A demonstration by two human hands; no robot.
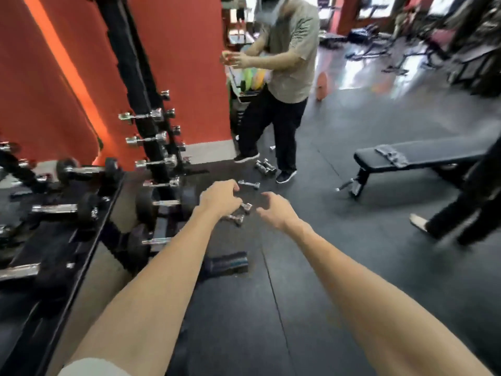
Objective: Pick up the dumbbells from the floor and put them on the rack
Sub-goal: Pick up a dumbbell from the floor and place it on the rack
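Note:
Small chrome dumbbells lie on the black rubber floor. One pair (238, 214) sits just beyond my hands, a single one (249, 184) lies farther off, and a cluster (265, 168) rests by another person's feet. My left hand (219, 198) hovers over the nearest pair with fingers spread and holds nothing. My right hand (276, 210) reaches in beside it, fingers curled apart, also holding nothing. The tall black rack (151, 137) stands to the left against the red wall, with chrome dumbbells on its pegs.
A person in a grey shirt (287, 50) stands just past the far dumbbells. A black bench (417, 156) is on the right, with another person's leg (466, 213) near it. A low rack with black dumbbells (67, 207) lines the left. A dark mat piece (227, 263) lies below my arms.

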